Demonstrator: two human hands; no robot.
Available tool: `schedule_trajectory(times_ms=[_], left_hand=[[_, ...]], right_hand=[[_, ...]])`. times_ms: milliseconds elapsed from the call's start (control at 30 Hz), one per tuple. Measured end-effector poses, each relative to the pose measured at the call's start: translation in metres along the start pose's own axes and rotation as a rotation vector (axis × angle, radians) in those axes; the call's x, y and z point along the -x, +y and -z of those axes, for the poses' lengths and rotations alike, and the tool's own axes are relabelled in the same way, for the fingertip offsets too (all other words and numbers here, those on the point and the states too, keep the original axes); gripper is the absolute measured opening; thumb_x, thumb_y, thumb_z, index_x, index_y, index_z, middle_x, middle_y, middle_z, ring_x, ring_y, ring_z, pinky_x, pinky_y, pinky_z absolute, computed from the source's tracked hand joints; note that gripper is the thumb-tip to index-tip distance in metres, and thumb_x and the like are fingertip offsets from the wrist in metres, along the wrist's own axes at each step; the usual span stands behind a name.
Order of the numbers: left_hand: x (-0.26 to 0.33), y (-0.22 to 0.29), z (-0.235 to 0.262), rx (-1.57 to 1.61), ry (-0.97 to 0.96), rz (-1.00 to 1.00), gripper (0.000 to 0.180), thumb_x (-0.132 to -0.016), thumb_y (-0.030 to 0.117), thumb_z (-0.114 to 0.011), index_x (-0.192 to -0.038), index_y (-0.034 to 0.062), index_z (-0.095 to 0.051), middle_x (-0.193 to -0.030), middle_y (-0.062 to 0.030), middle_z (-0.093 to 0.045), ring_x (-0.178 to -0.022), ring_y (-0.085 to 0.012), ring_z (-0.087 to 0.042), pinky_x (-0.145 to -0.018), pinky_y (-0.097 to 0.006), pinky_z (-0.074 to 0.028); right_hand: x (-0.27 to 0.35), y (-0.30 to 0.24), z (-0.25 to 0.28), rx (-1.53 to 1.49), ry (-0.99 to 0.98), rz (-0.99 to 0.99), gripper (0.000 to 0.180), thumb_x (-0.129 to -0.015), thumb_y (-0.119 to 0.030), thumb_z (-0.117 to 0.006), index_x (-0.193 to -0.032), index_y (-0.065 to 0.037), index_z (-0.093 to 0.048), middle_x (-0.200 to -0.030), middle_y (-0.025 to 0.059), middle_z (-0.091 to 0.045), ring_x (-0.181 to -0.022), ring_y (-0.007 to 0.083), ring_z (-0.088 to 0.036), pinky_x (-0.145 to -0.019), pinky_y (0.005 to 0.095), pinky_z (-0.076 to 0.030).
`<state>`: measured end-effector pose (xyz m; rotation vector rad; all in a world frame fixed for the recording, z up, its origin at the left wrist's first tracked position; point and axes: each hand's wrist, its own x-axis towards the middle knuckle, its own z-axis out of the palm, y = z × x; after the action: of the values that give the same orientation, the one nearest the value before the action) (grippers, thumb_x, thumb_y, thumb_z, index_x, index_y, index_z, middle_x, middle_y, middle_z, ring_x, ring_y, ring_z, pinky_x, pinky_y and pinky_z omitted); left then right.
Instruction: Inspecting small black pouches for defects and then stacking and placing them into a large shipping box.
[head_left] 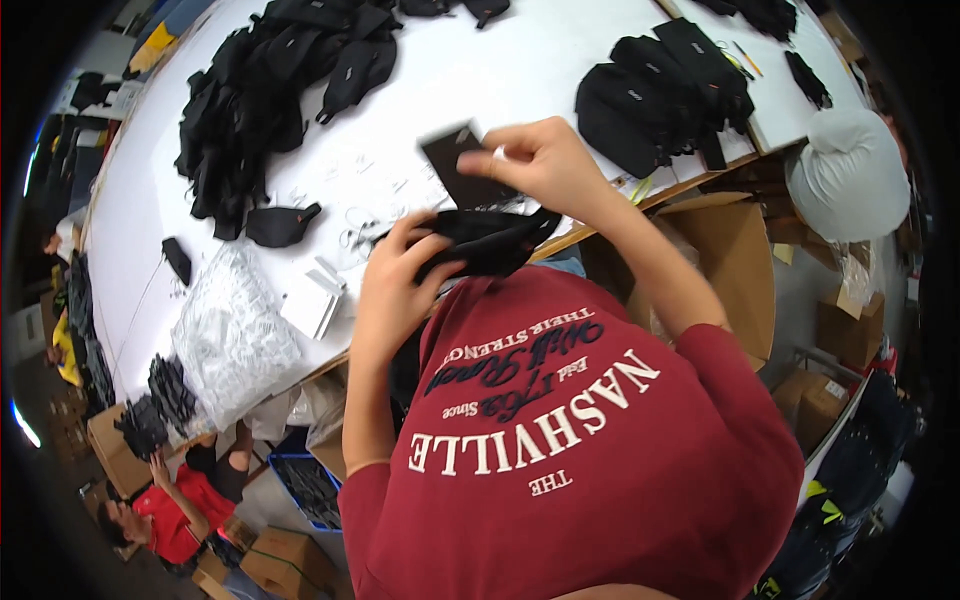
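Observation:
My left hand (398, 272) grips a small black fabric bag (490, 242) at the table's near edge, fingers spread over its left end. Just above it, my right hand (548, 165) pinches a flat dark card (462, 168) between thumb and fingers. The card is slightly blurred, and its lower edge is close to the bag. Whether they touch, I cannot tell. Small loose white tags (372, 182) lie on the white table (480, 75) beyond my hands. Another small black bag (282, 225) rests to the left.
A large heap of black bags (240, 110) covers the far left, with a second pile (660, 100) at right. A clear plastic sack (235, 335) sits near a white box (313, 303). An open carton (725, 265) stands by the table edge. A person in red (185, 510) is at lower left.

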<state>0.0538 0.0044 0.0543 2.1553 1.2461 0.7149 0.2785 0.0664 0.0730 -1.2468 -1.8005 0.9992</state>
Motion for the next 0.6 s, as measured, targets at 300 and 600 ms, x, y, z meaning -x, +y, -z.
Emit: schedule_trajectory(times_ms=[300,600], left_hand=[[-0.021,-0.018,-0.024,0.068,-0.099,-0.212,0.019,-0.072,0.013,-0.073,-0.087,0.007,-0.065,-0.101,-0.0082,-0.062,-0.098,-0.0274,-0.056,-0.093,-0.039,-0.04],[-0.011,-0.212,-0.1,-0.093,0.422,0.321,0.024,-0.08,0.018,-0.069,-0.101,0.0073,-0.063,-0.086,-0.0095,-0.064,-0.08,-0.0247,-0.058,-0.085,-0.034,-0.044]], right_hand=[[0.01,0.024,-0.013,0.503,-0.563,0.021,0.038,-0.084,-0.039,-0.062,-0.074,-0.003,-0.07,-0.061,0.0162,-0.061,-0.058,0.0335,-0.06,-0.058,0.0388,-0.047],[0.019,0.035,0.008,0.394,-0.67,-0.096,0.03,-0.075,-0.032,-0.066,-0.082,-0.004,-0.072,-0.058,0.016,-0.06,-0.057,0.0303,-0.061,-0.059,0.0362,-0.048]])
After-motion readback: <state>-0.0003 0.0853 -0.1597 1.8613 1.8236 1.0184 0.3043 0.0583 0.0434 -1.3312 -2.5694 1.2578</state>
